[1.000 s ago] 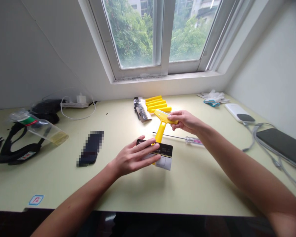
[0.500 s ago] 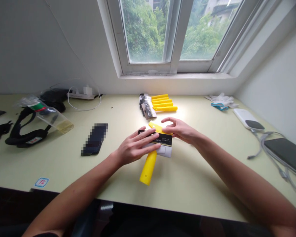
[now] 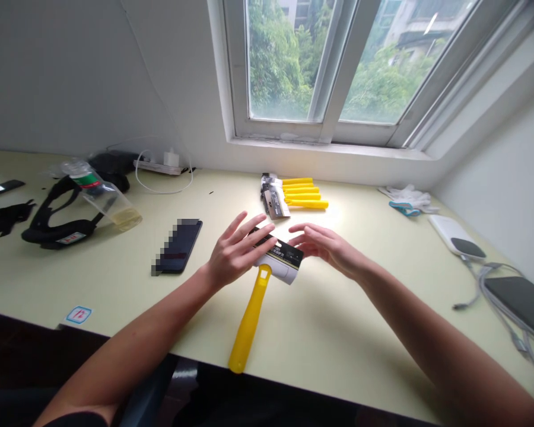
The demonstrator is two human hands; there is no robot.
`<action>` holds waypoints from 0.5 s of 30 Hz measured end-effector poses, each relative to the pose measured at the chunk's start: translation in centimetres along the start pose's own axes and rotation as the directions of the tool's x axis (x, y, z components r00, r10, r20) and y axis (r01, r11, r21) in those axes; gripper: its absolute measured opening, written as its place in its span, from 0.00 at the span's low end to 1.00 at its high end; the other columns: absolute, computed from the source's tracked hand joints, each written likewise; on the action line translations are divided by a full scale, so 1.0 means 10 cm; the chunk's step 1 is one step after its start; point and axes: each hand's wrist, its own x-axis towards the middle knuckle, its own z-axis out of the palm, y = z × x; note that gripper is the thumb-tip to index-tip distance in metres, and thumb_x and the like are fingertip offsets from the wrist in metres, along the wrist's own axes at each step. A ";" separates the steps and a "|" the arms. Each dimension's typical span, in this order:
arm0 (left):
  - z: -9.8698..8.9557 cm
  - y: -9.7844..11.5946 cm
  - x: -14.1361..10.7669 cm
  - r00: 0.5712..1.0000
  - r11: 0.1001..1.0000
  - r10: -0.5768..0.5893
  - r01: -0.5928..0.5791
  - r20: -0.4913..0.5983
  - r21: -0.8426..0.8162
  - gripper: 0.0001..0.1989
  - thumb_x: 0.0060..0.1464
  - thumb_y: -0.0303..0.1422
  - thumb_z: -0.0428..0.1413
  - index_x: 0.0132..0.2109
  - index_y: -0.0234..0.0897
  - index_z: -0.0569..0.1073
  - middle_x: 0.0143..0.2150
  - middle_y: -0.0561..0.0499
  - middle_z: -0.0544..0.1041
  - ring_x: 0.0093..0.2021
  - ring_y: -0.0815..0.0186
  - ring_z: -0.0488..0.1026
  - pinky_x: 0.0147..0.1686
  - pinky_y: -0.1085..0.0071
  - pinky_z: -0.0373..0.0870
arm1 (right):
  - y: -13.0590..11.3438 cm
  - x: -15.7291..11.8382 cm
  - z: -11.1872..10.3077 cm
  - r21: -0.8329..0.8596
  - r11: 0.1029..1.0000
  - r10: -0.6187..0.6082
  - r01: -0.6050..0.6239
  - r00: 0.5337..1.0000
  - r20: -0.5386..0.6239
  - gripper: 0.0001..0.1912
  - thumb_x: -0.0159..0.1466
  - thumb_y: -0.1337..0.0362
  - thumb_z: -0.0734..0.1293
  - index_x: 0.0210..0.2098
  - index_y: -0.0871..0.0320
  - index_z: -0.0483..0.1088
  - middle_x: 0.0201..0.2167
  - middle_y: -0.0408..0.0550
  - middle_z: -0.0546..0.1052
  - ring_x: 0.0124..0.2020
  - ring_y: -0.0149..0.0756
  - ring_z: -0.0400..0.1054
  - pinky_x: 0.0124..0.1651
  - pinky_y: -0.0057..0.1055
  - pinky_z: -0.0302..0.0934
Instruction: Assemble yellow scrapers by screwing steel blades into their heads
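Yellow plastic scraper [image 3: 249,323] laid on desk [image 3: 338,356], head hidden under carded blade pack [image 3: 278,258]; likely light, stiff, best taken by handle. Left hand [image 3: 235,252], right hand [image 3: 329,249] held open beside pack, fingers spread, nothing gripped.

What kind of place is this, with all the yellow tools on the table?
It looks like a small repair desk by a window, maybe for phones. A yellow-handled scraper lies on the desk, more yellow handles sit in a row, and a phone lies nearby.
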 end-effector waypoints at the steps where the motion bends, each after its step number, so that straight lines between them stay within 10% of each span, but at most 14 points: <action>1: 0.02 -0.02 -0.01 1.000 1.000 -0.010 0.010 0.006 0.023 0.20 0.59 0.24 0.56 0.58 0.41 0.70 0.58 0.46 0.75 0.66 0.55 0.63 0.65 0.46 0.60 | 0.02 0.00 0.03 -0.021 1.000 0.013 -0.012 0.999 0.042 0.24 0.64 0.47 0.66 0.51 0.58 0.68 0.43 0.52 0.78 0.40 0.36 0.74 0.46 0.36 0.68; 11: 0.19 0.05 -0.02 0.965 0.984 -0.124 0.091 0.229 0.151 0.23 0.57 0.19 0.50 0.58 0.39 0.70 0.62 0.43 0.71 0.65 0.53 0.64 0.68 0.38 0.42 | 0.23 0.16 0.07 0.000 0.996 -0.090 0.091 0.990 -0.111 0.28 0.58 0.53 0.72 0.53 0.57 0.62 0.27 0.40 0.74 0.28 0.30 0.68 0.37 0.32 0.66; 15: 0.25 0.07 -0.05 0.955 0.991 -0.089 0.056 0.283 0.124 0.20 0.57 0.18 0.48 0.53 0.38 0.72 0.58 0.44 0.74 0.60 0.56 0.69 0.66 0.45 0.55 | 0.28 0.10 -0.13 -0.463 0.879 -0.210 0.109 0.963 -0.171 0.21 0.65 0.51 0.64 0.52 0.56 0.65 0.38 0.51 0.77 0.38 0.39 0.72 0.45 0.42 0.67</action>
